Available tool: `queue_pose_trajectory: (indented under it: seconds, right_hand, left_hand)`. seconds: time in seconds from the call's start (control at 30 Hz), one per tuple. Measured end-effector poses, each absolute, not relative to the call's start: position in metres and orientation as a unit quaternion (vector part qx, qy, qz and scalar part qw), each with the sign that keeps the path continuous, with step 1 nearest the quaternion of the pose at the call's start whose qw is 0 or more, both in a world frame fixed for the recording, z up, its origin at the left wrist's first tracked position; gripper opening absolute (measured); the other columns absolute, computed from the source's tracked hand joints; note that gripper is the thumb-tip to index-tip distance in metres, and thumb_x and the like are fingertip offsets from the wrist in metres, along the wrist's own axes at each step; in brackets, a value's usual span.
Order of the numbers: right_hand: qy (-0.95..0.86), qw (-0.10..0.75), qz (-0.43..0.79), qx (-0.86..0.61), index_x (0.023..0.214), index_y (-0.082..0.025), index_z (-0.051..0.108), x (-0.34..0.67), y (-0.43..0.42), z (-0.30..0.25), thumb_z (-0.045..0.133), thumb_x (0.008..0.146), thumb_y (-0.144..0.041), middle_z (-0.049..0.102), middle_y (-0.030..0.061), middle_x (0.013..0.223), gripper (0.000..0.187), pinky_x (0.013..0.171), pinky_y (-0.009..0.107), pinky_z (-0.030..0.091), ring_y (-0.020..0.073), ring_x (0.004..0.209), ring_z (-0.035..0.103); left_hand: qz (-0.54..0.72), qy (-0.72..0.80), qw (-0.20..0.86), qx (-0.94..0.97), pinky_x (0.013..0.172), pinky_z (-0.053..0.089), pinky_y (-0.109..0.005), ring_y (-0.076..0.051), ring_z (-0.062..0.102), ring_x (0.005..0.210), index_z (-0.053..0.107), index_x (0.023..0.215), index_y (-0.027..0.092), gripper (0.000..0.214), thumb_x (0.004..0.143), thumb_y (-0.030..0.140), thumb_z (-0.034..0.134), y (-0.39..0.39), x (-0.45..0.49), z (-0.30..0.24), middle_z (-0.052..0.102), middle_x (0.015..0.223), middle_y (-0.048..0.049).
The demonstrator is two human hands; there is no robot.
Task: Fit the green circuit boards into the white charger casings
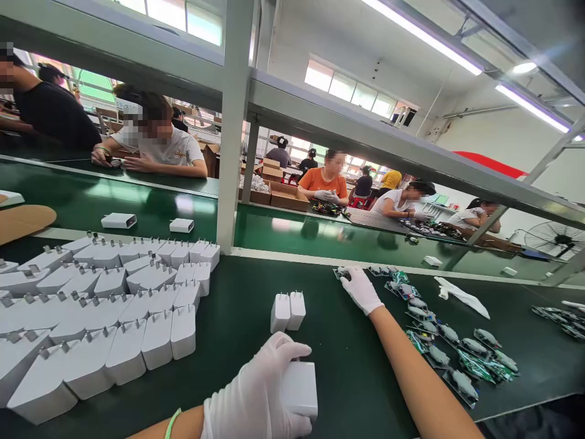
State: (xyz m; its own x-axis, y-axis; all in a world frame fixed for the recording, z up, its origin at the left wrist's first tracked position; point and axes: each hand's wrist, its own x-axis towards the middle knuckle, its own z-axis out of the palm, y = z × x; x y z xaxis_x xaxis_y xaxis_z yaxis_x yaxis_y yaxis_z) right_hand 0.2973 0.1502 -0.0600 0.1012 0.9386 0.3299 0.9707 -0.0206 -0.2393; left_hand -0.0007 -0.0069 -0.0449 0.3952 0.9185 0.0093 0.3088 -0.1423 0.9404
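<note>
Along the counter's (347, 378) far edge, the right hand (361, 289) pinches a board (339, 274). The left hand (256, 390) grips a casing (300, 390), seemingly steadying it.

Place: factory assembly floor, as I read it remotely | I see: long green bench (249, 277), rows of white plug chargers (109, 312), loose circuit boards (450, 333), seated workers (322, 181), overhead tube lights (425, 38)

Head view: no legible text, label, brand, number or sign; nothing can be read with certainty.
</note>
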Motion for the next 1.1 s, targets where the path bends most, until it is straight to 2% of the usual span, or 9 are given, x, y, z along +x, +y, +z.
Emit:
queue_pose_trajectory:
  seconds: [0.1, 0.2, 0.37, 0.5, 0.67, 0.77, 0.87, 0.97, 1.1]
  right_hand:
    - [-0.687, 0.217, -0.026, -0.693, 0.124, -0.017, 0.054, 0.288, 0.149, -0.059, 0.062, 0.081, -0.027, 0.050, 0.0134, 0.128, 0.045, 0.092, 0.039, 0.047, 0.0230, 0.107, 0.059]
    - [-0.718, 0.205, 0.001, -0.665, 0.129, -0.020, 0.053, 0.286, 0.146, -0.056, 0.067, 0.074, -0.029, 0.053, 0.0123, 0.130, 0.057, 0.098, 0.041, 0.044, 0.0273, 0.116, 0.055]
    - [-0.752, 0.201, 0.042, -0.626, 0.115, -0.022, 0.064, 0.281, 0.134, -0.047, 0.068, 0.070, -0.022, 0.067, 0.0063, 0.111, 0.045, 0.093, 0.035, 0.048, 0.0225, 0.105, 0.062]
    - [-0.728, 0.247, 0.037, -0.639, 0.099, -0.020, 0.070, 0.261, 0.121, -0.035, 0.070, 0.064, -0.023, 0.070, 0.0088, 0.099, 0.035, 0.091, 0.041, 0.049, 0.0262, 0.095, 0.065]
    - [-0.703, 0.334, 0.086, -0.622, 0.108, -0.020, 0.066, 0.231, 0.086, -0.006, 0.059, 0.075, -0.031, 0.071, 0.0077, 0.099, 0.036, 0.087, 0.038, 0.053, 0.0214, 0.087, 0.069]
    - [-0.732, 0.418, 0.208, -0.496, 0.114, -0.019, 0.063, 0.211, 0.049, 0.008, 0.059, 0.079, -0.036, 0.070, 0.0089, 0.101, 0.039, 0.082, 0.039, 0.056, 0.0217, 0.084, 0.070]
    - [-0.754, 0.477, 0.307, -0.331, 0.106, -0.022, 0.066, 0.194, 0.018, 0.014, 0.069, 0.073, -0.054, 0.069, 0.0096, 0.095, 0.046, 0.071, 0.038, 0.059, 0.0240, 0.078, 0.069]
    - [-0.811, 0.470, 0.236, -0.255, 0.104, -0.026, 0.067, 0.186, 0.008, 0.015, 0.069, 0.066, -0.065, 0.070, 0.0074, 0.091, 0.054, 0.062, 0.030, 0.057, 0.0210, 0.073, 0.067]
    - [-0.859, 0.436, 0.066, -0.258, 0.110, -0.023, 0.064, 0.186, 0.009, 0.017, 0.062, 0.075, -0.063, 0.068, 0.0083, 0.090, 0.053, 0.062, 0.030, 0.055, 0.0198, 0.073, 0.066]
  left_hand:
    - [0.289, 0.451, 0.486, 0.691, 0.073, 0.055, -0.033, -0.021, 0.063, 0.082, 0.061, 0.108, 0.025, 0.054, 0.056, 0.027, 0.074, -0.012, -0.006, -0.032, 0.059, 0.105, -0.0051]
    - [0.221, 0.485, 0.513, 0.673, 0.071, 0.055, -0.031, -0.019, 0.062, 0.077, 0.047, 0.128, 0.025, 0.079, 0.052, 0.025, 0.072, -0.015, -0.012, -0.017, 0.058, 0.106, -0.0045]
    - [0.217, 0.450, 0.518, 0.695, 0.068, 0.052, -0.028, -0.019, 0.060, 0.080, 0.053, 0.112, 0.024, 0.060, 0.054, 0.023, 0.069, -0.016, -0.023, 0.000, 0.060, 0.096, -0.0007]
    - [0.242, 0.442, 0.505, 0.701, 0.072, 0.051, -0.030, -0.018, 0.058, 0.080, 0.051, 0.111, 0.026, 0.056, 0.057, 0.023, 0.067, -0.014, -0.029, 0.014, 0.059, 0.094, 0.0012]
    - [0.280, 0.461, 0.509, 0.671, 0.070, 0.050, -0.030, -0.018, 0.055, 0.084, 0.047, 0.118, 0.025, 0.060, 0.061, 0.024, 0.065, -0.006, -0.033, 0.022, 0.057, 0.099, -0.0006]
    - [0.299, 0.447, 0.516, 0.667, 0.064, 0.050, -0.026, -0.018, 0.056, 0.082, 0.050, 0.115, 0.023, 0.055, 0.062, 0.023, 0.065, -0.004, -0.031, 0.019, 0.058, 0.097, -0.0012]
    - [0.294, 0.441, 0.524, 0.666, 0.054, 0.049, -0.023, -0.016, 0.057, 0.073, 0.050, 0.116, 0.023, 0.055, 0.063, 0.022, 0.063, -0.004, -0.029, 0.016, 0.059, 0.092, -0.0003]
    - [0.304, 0.427, 0.515, 0.678, 0.058, 0.051, -0.024, -0.015, 0.059, 0.073, 0.051, 0.115, 0.023, 0.055, 0.061, 0.021, 0.063, -0.005, -0.027, 0.015, 0.061, 0.093, 0.0008]
    - [0.296, 0.457, 0.468, 0.696, 0.065, 0.053, -0.027, -0.018, 0.061, 0.080, 0.052, 0.114, 0.022, 0.054, 0.061, 0.022, 0.066, -0.004, -0.026, 0.013, 0.063, 0.096, 0.0000]
